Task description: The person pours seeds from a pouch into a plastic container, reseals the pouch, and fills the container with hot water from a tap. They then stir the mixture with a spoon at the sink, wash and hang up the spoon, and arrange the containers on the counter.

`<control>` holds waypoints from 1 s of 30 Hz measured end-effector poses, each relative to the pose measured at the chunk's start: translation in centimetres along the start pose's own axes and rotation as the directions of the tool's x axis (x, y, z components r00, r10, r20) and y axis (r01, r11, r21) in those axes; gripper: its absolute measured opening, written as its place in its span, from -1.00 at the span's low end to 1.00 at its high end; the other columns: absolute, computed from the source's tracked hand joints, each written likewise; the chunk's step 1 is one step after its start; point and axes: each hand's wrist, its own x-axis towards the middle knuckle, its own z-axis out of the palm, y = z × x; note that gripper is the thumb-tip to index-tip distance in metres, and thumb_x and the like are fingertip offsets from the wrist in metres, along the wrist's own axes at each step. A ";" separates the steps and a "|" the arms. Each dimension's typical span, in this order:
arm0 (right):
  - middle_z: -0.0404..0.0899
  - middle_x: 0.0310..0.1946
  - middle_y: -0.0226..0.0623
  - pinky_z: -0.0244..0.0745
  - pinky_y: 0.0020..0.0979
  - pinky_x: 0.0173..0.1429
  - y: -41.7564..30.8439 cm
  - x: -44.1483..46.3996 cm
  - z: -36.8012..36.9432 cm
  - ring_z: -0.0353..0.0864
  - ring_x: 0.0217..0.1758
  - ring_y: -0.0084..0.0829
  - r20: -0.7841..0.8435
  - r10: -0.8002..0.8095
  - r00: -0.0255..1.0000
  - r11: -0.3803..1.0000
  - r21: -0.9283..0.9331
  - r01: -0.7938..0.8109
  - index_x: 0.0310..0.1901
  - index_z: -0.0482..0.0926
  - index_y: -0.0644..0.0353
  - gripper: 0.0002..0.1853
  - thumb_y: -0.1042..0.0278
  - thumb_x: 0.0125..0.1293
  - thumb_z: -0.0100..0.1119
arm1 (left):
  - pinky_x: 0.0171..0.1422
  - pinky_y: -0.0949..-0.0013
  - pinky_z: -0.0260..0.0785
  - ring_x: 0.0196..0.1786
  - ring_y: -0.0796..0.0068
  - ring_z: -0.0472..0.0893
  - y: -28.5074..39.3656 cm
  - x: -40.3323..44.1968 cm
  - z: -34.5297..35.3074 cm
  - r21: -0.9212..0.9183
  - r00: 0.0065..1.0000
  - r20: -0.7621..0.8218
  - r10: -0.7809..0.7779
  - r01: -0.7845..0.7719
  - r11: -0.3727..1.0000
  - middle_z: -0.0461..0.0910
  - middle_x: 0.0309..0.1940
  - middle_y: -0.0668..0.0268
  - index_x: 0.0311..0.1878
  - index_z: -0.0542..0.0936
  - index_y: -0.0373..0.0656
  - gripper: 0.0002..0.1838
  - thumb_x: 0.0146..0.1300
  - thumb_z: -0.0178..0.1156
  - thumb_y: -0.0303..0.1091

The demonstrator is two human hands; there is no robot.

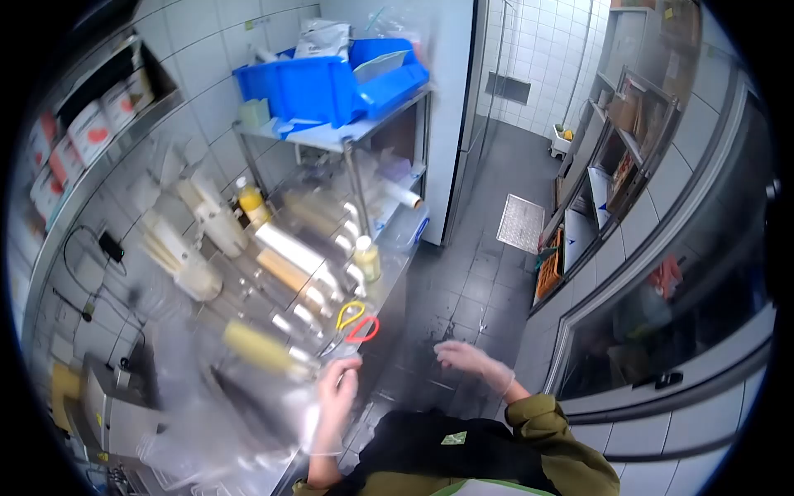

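My left hand (337, 397), in a clear glove, is at the counter's front edge, its fingers curled; what they may hold is blurred. Just above it lie scissors (351, 322) with one yellow and one red handle loop. My right hand (465, 361), also gloved, hangs over the floor with its fingers bent together, and nothing can be made out in it. Left of my left hand, a yellow roller-like item (256, 347) and a blurred clear plastic sheet (198, 413) lie on the counter. Several white-handled tools lie behind the scissors.
Blue bins (302, 87) stand on a metal shelf at the back. Bottles (366, 258) and white holders (194, 273) with utensils stand on the counter. A floor drain cover (521, 223) lies in the aisle. A rack (616, 149) and a glass door (678, 289) line the right side.
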 end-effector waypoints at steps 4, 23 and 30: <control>0.65 0.00 -0.13 0.51 -0.34 0.13 -3.1 6.6 -16.5 0.64 0.04 -0.29 -0.091 -0.287 0.954 0.945 -0.191 0.266 0.13 0.56 0.21 -0.61 0.21 0.35 0.10 | 0.07 0.34 0.44 -0.06 0.32 0.65 5.4 7.6 10.9 -0.070 0.995 0.085 0.047 -0.041 0.997 0.67 -0.19 0.17 -0.15 0.62 -0.28 -0.82 0.22 0.11 -0.49; 0.59 -0.15 -0.30 0.49 -0.19 0.08 -51.9 54.6 -43.4 0.56 -0.01 -0.21 0.429 -0.882 0.197 -0.246 -0.774 0.584 -0.10 0.68 -0.05 -0.77 0.28 0.20 0.19 | -0.01 0.37 0.43 -0.15 0.33 0.62 8.0 47.2 23.8 0.095 0.940 -0.291 0.178 -0.157 0.983 0.64 -0.20 0.16 -0.13 0.62 -0.29 -0.82 0.27 0.08 -0.53; 0.62 -0.43 -0.03 0.47 -0.09 -0.14 -58.8 54.9 -43.9 0.64 -0.27 -0.03 0.521 -0.754 0.400 -0.028 -0.634 0.773 -0.40 0.68 0.16 -0.80 0.31 0.11 0.06 | -0.09 0.21 0.52 -0.19 0.15 0.66 13.5 56.1 23.1 0.612 0.705 -0.518 0.483 -0.089 0.786 0.66 -0.24 0.16 -0.10 0.63 -0.22 -0.73 0.10 0.19 -0.63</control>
